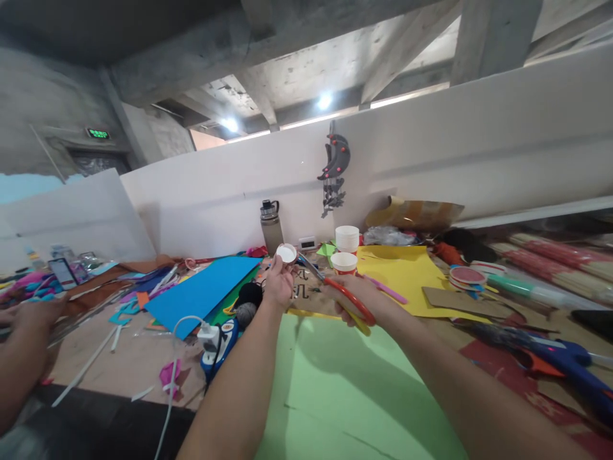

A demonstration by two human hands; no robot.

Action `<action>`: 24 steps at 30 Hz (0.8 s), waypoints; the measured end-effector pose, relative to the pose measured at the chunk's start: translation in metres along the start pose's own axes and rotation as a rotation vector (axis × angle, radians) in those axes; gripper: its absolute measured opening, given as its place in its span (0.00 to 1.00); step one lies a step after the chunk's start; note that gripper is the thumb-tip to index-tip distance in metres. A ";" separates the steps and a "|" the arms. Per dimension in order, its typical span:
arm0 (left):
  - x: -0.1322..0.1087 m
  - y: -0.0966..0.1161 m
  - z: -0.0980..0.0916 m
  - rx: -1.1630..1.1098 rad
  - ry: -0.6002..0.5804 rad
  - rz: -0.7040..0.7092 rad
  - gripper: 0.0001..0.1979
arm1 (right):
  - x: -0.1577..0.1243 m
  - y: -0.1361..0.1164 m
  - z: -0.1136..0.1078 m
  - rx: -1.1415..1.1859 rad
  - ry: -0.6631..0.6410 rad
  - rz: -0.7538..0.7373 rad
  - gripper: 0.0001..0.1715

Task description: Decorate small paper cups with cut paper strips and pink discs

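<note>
My left hand [279,285] pinches a small round white paper piece [287,253] with a raised rim, like the bottom of a paper cup. In my right hand [360,292] are scissors [351,301] with red and yellow handles. Their blades point up and left towards the white piece; whether they touch it I cannot tell. Just beyond my right hand stand a white paper cup [343,260] with a red lower part and a stack of white paper cups [347,237]. Beneath my forearms lies a light green sheet [335,383].
A blue sheet [204,287], dark yarn balls [246,313] and a power strip with a white charger [209,337] lie left. A bottle [271,227] stands behind. Yellow paper [402,275] and a blue glue gun [565,351] lie right. Another person's arm [22,351] is far left.
</note>
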State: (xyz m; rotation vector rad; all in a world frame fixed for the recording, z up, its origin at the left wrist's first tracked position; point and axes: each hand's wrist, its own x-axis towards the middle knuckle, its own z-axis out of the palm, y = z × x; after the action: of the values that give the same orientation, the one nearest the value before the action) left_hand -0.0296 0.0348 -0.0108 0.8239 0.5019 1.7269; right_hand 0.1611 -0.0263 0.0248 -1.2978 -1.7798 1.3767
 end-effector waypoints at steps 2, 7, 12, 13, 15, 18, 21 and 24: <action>0.000 0.000 0.000 -0.001 -0.024 -0.005 0.22 | -0.002 -0.002 0.002 0.007 -0.029 0.007 0.18; -0.002 -0.001 0.001 0.041 -0.071 0.011 0.22 | -0.007 -0.005 0.006 0.027 -0.079 0.040 0.18; 0.000 -0.006 -0.004 0.019 -0.098 0.015 0.22 | -0.011 -0.010 0.009 0.012 -0.039 0.061 0.17; 0.001 -0.006 -0.006 0.008 -0.102 0.016 0.22 | -0.012 -0.012 0.009 0.010 -0.029 0.070 0.17; 0.002 -0.007 -0.007 -0.002 -0.101 0.015 0.22 | -0.015 -0.015 0.010 0.007 -0.019 0.078 0.17; 0.002 -0.007 -0.008 0.007 -0.078 0.009 0.23 | -0.017 -0.017 0.011 -0.007 -0.011 0.093 0.16; 0.000 -0.005 -0.006 0.022 -0.062 -0.006 0.24 | -0.016 -0.017 0.011 -0.020 0.002 0.107 0.16; -0.002 -0.003 -0.005 0.025 -0.079 -0.010 0.25 | -0.014 -0.016 0.012 -0.017 0.006 0.096 0.15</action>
State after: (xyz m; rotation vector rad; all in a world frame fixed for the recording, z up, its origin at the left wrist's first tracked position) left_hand -0.0314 0.0343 -0.0166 0.9022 0.4746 1.6751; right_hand 0.1511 -0.0446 0.0374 -1.4120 -1.7491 1.4098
